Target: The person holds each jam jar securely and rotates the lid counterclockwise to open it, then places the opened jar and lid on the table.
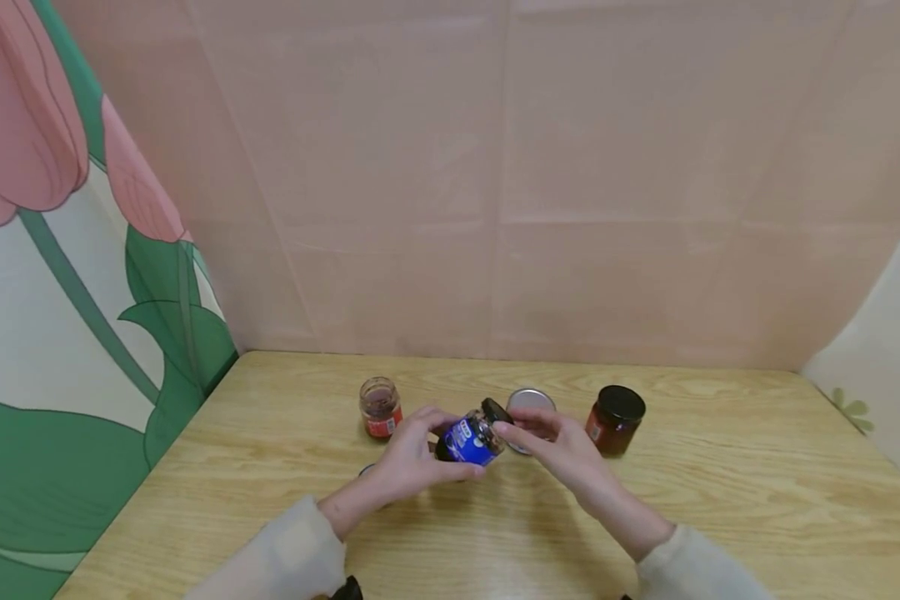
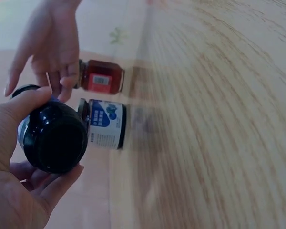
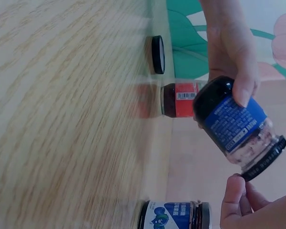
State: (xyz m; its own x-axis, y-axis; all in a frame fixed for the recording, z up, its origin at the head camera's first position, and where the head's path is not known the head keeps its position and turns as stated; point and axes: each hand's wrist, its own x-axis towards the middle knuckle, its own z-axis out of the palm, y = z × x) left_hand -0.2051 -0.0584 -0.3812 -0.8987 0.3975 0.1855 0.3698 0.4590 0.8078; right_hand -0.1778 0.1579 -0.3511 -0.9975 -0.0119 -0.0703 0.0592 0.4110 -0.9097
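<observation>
My left hand (image 1: 412, 458) holds a glass jar (image 1: 468, 442) with a blue label and dark contents, tilted above the table with its base toward the left. A black lid (image 3: 266, 158) sits on the jar's mouth, at the upper right. My right hand (image 1: 570, 454) is at this lid, pinching its rim between thumb and fingers, as the right wrist view shows. Behind the hands stands a jar with a blueberry label (image 2: 105, 124), partly hidden by the right hand in the head view.
An uncovered, red-labelled jar (image 1: 380, 408) stands at the back left. A loose black lid (image 3: 158, 55) lies on the wooden table (image 1: 720, 467), mostly hidden behind my left wrist in the head view. At right stands a dark red jar (image 1: 617, 421) with a black lid.
</observation>
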